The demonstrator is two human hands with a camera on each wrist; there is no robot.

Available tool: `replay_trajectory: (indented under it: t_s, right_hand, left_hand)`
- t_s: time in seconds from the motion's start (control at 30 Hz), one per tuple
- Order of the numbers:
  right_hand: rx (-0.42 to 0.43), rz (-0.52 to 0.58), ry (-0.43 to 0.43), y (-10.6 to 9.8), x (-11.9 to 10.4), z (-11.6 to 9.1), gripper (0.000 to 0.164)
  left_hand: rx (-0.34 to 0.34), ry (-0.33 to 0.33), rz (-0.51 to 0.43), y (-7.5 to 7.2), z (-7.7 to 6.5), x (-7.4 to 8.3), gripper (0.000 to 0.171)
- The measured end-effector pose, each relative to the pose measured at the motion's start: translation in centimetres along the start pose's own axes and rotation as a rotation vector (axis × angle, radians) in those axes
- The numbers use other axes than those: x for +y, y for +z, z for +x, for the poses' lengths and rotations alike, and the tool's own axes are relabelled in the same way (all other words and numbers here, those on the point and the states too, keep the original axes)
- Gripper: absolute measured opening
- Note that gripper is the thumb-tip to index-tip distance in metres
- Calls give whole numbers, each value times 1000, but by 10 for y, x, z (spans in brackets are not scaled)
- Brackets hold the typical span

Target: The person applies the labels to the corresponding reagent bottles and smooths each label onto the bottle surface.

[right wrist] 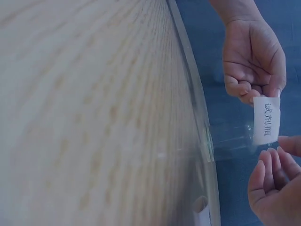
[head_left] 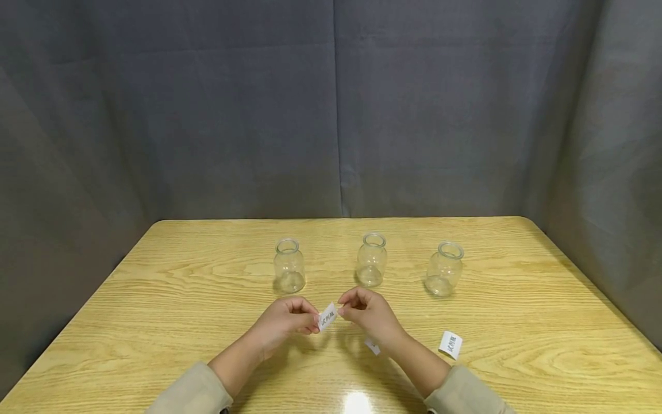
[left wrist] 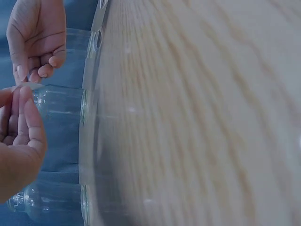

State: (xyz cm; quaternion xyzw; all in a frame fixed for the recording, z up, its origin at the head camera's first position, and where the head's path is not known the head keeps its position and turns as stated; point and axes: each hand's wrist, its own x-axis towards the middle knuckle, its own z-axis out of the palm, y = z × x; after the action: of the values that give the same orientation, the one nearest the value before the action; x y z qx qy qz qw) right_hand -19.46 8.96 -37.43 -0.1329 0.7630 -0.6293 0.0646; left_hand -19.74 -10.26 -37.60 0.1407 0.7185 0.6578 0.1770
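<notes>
Between both hands, above the table, is a small white paper label [head_left: 327,317] with dark printed characters, its face plain in the right wrist view [right wrist: 266,120]. My left hand [head_left: 289,319] pinches one end of it between thumb and fingers. At the opposite edge, the thumb and forefinger of my right hand [head_left: 372,316] pinch its corner, the other fingers loosely curled. A second label [head_left: 451,344] lies slightly curled on the table at the right. Another label [head_left: 372,346] is partly hidden under the right wrist.
Beyond the hands, three clear glass jars stand upright without lids: a left jar [head_left: 289,265], a middle jar [head_left: 371,265] and a right jar [head_left: 443,271]. The wooden table [head_left: 207,270] has a grey curtain [head_left: 248,132] behind and at its sides.
</notes>
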Motion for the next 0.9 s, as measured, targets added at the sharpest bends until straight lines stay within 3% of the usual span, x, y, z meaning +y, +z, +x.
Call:
replay_trajectory:
  t_s: [0.3, 0.4, 0.9]
  right_hand:
    - [-147, 93, -19, 4, -1, -2, 19]
    - [-177, 75, -18, 6, 0, -2, 23]
    - [-194, 110, 12, 7, -1, -3, 24]
  left_hand:
    - [-3, -12, -15, -1, 0, 1, 13]
    - [-11, -16, -14, 0, 0, 3, 14]
    - [-60, -19, -66, 4, 5, 2, 11]
